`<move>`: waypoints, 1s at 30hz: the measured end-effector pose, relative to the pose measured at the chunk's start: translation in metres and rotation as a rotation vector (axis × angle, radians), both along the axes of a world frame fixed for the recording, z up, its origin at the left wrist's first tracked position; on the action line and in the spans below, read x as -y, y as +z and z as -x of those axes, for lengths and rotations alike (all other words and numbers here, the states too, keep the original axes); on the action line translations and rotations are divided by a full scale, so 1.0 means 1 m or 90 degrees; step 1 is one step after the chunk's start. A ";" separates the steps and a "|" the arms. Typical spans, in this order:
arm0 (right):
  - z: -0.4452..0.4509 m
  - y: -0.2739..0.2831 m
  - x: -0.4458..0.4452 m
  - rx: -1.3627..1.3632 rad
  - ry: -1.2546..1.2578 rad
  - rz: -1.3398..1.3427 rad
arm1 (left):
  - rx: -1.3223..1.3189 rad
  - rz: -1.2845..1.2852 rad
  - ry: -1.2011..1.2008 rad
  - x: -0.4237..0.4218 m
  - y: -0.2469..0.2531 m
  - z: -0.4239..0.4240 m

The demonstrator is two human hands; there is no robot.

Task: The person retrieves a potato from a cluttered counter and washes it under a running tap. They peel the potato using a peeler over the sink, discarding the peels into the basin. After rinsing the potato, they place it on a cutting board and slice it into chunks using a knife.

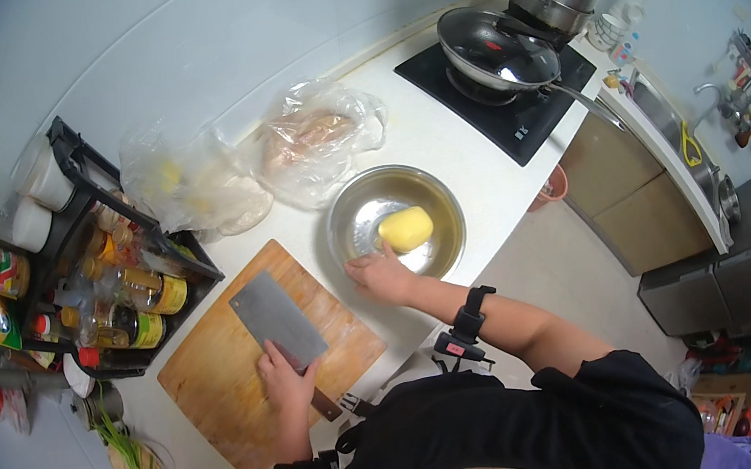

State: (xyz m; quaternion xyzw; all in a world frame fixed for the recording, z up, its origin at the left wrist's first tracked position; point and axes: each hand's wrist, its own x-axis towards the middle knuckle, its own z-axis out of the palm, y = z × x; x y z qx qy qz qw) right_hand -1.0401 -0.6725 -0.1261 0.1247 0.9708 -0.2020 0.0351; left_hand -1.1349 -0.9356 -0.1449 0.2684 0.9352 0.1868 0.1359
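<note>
A cleaver (278,318) lies flat on a wooden cutting board (214,381), its dark wooden handle pointing towards my body. My left hand (286,380) grips it at the heel, with fingers on the blade and the thumb beside the handle. To the right, a stainless steel bowl (448,222) stands on the counter with a peeled, yellow potato (406,229) inside. My right hand (381,277) is on the bowl's near left rim, its thumb reaching inside close to the potato. The undersides of the fingers are hidden.
Plastic bags (314,133) with food lie behind the bowl. A black rack (137,237) of bottles stands left of the board. Beyond it, green onions (125,455) rest on the counter. A lidded frying pan (501,49) sits on the induction cooktop (529,127), its handle jutting over the counter edge.
</note>
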 end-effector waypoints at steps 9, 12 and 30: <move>-0.013 0.014 -0.026 -0.133 -0.204 -0.064 | 0.049 -0.035 0.085 0.027 -0.020 0.003; -0.009 0.001 -0.049 0.043 -0.243 -0.037 | 0.380 -0.285 0.211 0.034 -0.019 0.012; 0.032 0.087 -0.012 -0.216 0.043 0.042 | 0.405 -0.446 0.275 0.131 0.043 0.029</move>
